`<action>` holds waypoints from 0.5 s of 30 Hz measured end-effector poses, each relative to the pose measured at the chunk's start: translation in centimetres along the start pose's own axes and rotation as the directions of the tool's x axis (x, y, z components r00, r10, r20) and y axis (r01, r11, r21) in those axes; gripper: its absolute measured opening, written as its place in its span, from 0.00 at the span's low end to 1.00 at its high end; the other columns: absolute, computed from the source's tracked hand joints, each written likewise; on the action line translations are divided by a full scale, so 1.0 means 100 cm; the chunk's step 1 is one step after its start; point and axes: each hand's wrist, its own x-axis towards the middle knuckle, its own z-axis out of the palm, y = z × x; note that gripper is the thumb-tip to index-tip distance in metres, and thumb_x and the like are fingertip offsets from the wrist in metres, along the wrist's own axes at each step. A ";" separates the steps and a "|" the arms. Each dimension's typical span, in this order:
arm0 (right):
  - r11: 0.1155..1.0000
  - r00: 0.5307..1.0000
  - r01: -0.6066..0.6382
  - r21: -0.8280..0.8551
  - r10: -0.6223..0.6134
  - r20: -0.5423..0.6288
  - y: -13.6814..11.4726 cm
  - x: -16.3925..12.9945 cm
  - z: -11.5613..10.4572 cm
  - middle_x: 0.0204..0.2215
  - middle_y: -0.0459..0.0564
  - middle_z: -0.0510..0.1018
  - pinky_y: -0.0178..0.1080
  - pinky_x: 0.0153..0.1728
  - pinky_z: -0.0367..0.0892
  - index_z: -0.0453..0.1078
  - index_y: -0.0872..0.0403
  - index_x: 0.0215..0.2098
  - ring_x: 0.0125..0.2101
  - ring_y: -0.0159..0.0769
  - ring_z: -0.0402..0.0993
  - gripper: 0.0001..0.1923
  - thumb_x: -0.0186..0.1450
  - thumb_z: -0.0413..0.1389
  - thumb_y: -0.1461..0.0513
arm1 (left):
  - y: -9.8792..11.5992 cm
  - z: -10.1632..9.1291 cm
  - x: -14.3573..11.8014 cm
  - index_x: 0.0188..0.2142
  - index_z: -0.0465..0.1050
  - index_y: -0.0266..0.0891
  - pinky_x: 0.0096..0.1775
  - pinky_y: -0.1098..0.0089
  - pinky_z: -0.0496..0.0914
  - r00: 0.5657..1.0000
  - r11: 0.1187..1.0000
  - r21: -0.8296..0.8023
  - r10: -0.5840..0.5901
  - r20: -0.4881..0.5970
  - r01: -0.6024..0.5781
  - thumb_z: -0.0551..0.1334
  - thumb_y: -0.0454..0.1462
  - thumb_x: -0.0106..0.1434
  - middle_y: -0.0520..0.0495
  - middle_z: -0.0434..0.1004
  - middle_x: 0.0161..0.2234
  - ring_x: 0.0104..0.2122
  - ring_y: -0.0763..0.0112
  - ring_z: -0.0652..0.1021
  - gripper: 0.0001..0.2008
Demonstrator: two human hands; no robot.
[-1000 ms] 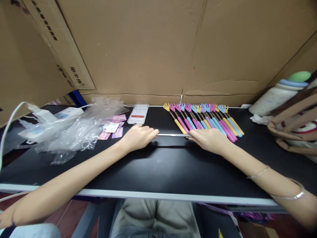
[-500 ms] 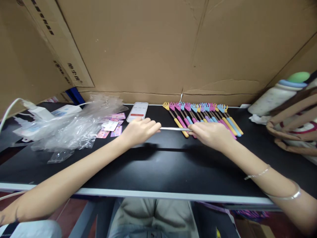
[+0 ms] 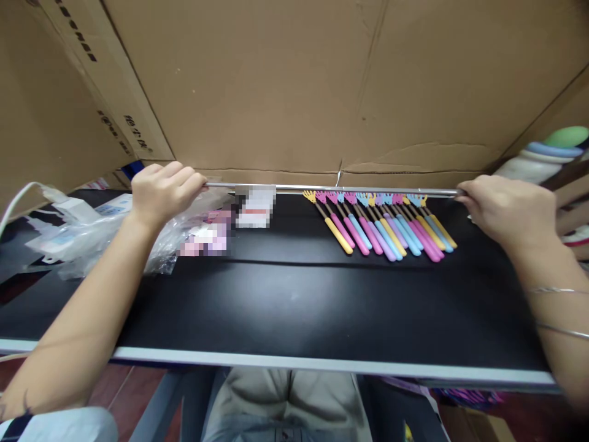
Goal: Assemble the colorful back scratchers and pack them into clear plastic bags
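A thin silver telescopic rod (image 3: 294, 186) stretches level across the view, in the air above the far part of the black table. My left hand (image 3: 168, 190) is closed round its left end, and my right hand (image 3: 510, 205) grips the right end. Both ends are hidden inside my fists. Beneath and behind the rod lies a row of small back scratchers (image 3: 398, 227), with claw-shaped heads and handles in yellow, pink, blue and purple. Their heads point towards the back, their handles towards me.
Crumpled clear plastic bags (image 3: 165, 255) and a white charger (image 3: 78, 212) lie at the left. Pinkish cards (image 3: 207, 236) and a phone (image 3: 255, 209), both blurred by pixels, lie nearby. A bottle (image 3: 536, 162) leans at the right. Cardboard (image 3: 276, 86) walls the back.
My hands have moved far apart, left and right, and up towards the back. The rod between them has become much longer. The back scratchers lie as before.
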 end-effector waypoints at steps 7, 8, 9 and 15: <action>0.995 1.000 -0.020 0.094 0.020 0.000 -0.004 -0.001 0.002 0.33 0.58 0.79 0.37 0.27 0.54 0.73 0.56 0.39 0.30 0.39 0.70 0.18 0.66 0.46 0.55 | 0.008 0.001 0.000 0.28 0.66 0.41 0.25 0.70 0.53 1.000 1.000 0.026 0.016 0.014 -0.016 0.49 0.41 0.70 0.50 0.71 0.24 0.27 0.70 0.66 0.16; 0.993 0.999 -0.032 0.113 0.032 0.003 -0.005 -0.002 0.002 0.32 0.58 0.79 0.37 0.27 0.55 0.73 0.56 0.38 0.30 0.40 0.70 0.18 0.66 0.46 0.54 | 0.009 0.001 -0.001 0.29 0.67 0.41 0.25 0.71 0.54 1.000 1.000 0.002 0.007 0.016 -0.007 0.49 0.42 0.70 0.50 0.73 0.25 0.28 0.70 0.67 0.15; 0.991 0.999 -0.046 0.126 0.046 0.001 -0.005 -0.002 0.002 0.32 0.57 0.79 0.37 0.27 0.55 0.72 0.56 0.37 0.30 0.40 0.70 0.18 0.66 0.47 0.53 | 0.009 0.001 -0.001 0.31 0.68 0.41 0.26 0.71 0.54 1.000 1.000 -0.024 -0.010 0.014 0.011 0.49 0.42 0.70 0.50 0.74 0.26 0.29 0.70 0.68 0.15; 0.955 0.994 -0.105 0.278 0.112 -0.007 -0.002 -0.005 0.008 0.30 0.55 0.79 0.35 0.26 0.57 0.72 0.55 0.35 0.28 0.37 0.71 0.19 0.64 0.49 0.49 | 0.005 0.000 -0.005 0.38 0.71 0.41 0.28 0.71 0.57 0.995 0.986 -0.139 -0.092 0.039 0.096 0.51 0.43 0.70 0.51 0.76 0.32 0.34 0.70 0.69 0.13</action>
